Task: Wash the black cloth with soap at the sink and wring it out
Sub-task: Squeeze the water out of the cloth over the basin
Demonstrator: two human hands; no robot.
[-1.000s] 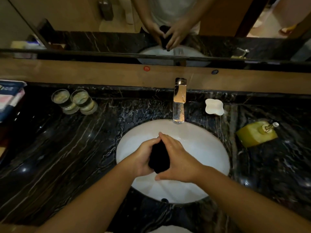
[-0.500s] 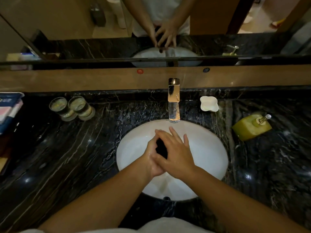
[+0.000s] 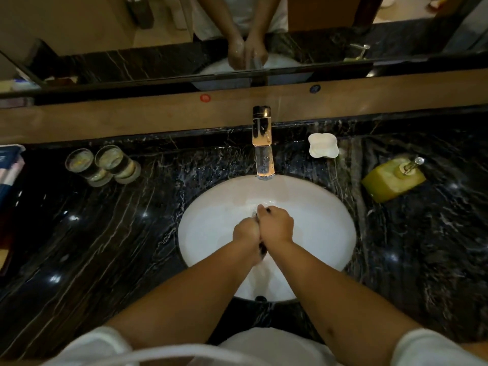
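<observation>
Both hands are pressed together over the middle of the white oval sink (image 3: 211, 225). My left hand (image 3: 246, 232) and my right hand (image 3: 277, 225) are clenched around the black cloth (image 3: 263, 250), which is almost wholly hidden. Only a small dark bit shows between the wrists and another at the fingertips. The metal tap (image 3: 262, 151) stands behind the hands at the sink's far edge. A yellow soap dispenser (image 3: 393, 179) lies on the counter at the right.
A dark marble counter (image 3: 105, 233) surrounds the sink. Two glasses (image 3: 103, 165) stand at the left, a white soap dish (image 3: 323, 145) right of the tap, folded items (image 3: 9, 170) at the far left. A mirror (image 3: 237, 35) runs along the back.
The hands have closed tighter around the cloth and sunk lower into the basin. The cloth showed clearly between the palms before and is now nearly hidden.
</observation>
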